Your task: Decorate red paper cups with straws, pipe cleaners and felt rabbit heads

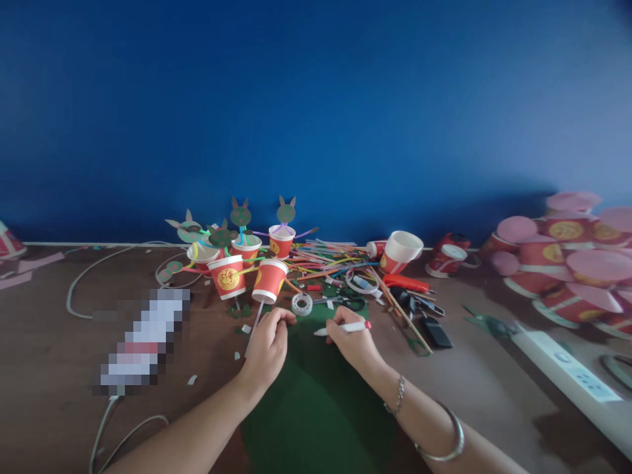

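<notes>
In my right hand [351, 339] is a white marker [356, 326] with a red end, lying nearly level over the green sheet [320, 401]. My left hand [270, 339] rests at the sheet's left edge, its fingers curled in; whatever they may pinch is hidden. Just beyond it is a roll of clear tape [301, 304]. A red paper cup [270, 281] on a white stick [253, 329] leans beside my left hand. Dark-handled scissors [351, 303] lie past the sheet's far end.
Cups with animal heads [241, 216] stand at the back. Behind the scissors spreads a pile of coloured sticks [326, 253]. To the right are an orange cutter [405, 283], a black lighter-like block [435, 332], a power strip [567, 368] and stacked pink-topped cups [567, 257]. A white cable [74, 289] curves at left.
</notes>
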{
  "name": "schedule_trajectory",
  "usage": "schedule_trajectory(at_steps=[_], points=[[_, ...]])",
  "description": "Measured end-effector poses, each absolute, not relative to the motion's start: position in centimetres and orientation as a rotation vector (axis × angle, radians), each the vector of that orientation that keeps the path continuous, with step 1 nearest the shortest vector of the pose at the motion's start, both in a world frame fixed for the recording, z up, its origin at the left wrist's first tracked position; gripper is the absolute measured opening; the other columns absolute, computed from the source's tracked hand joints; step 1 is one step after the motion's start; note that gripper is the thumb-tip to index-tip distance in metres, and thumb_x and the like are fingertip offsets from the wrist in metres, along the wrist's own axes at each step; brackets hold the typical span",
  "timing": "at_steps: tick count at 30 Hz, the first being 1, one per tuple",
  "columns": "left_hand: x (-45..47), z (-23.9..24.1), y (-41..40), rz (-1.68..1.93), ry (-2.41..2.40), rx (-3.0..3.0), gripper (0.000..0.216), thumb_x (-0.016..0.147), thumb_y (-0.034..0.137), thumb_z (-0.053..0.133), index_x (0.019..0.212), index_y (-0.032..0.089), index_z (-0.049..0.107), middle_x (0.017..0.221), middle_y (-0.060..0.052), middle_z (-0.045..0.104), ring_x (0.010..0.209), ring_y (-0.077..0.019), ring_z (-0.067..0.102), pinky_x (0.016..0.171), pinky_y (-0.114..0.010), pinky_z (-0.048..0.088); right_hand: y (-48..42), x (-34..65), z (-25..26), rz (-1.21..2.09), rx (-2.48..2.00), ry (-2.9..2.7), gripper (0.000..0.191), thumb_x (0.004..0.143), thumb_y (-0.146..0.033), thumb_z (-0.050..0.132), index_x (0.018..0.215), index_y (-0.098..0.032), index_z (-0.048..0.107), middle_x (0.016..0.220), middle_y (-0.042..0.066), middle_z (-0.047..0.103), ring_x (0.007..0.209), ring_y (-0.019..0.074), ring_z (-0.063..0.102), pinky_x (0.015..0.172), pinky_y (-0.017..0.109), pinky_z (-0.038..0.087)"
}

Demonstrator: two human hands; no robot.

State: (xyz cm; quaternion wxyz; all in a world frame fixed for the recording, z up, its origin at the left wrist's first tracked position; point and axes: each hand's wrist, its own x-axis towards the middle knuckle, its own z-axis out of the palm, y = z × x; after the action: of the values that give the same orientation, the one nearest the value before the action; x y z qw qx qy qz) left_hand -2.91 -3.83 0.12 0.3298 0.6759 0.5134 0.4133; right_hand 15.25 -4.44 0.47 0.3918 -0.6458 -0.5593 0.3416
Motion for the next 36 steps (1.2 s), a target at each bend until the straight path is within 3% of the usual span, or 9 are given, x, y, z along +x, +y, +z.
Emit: schedule_trajectory(at_steps=[10,36], points=[[-2.89,-0.03,-3.81,1.082,1.348,1.77,0.021,0.086,0.018,0.036,0.084,0.021,0.057,0.088,-0.004,0.067,0.087,-0.0192,0.062,0.08,-0.033,0.047,-4.47,15.04,0.56,0.823,-1.681,-1.459,0.018,0.066,-0.02,0.048,0.05,-0.021,0.041,0.044,-0.003,0.055,0.041,0.0095,0.042,0.039,0.02,0.027],[-2.88,-0.04,-3.79,1.05,1.349,1.741,0.02,0.086,0.019,0.036,0.086,0.02,0.056,0.09,-0.005,0.065,0.089,-0.0192,0.061,0.082,-0.034,0.045,-4.55,15.02,0.42,0.85,-1.657,-1.512,0.02,0.071,-0.025,0.053,0.054,-0.021,0.044,0.049,-0.003,0.062,0.037,0.008,0.043,0.038,0.019,0.027]])
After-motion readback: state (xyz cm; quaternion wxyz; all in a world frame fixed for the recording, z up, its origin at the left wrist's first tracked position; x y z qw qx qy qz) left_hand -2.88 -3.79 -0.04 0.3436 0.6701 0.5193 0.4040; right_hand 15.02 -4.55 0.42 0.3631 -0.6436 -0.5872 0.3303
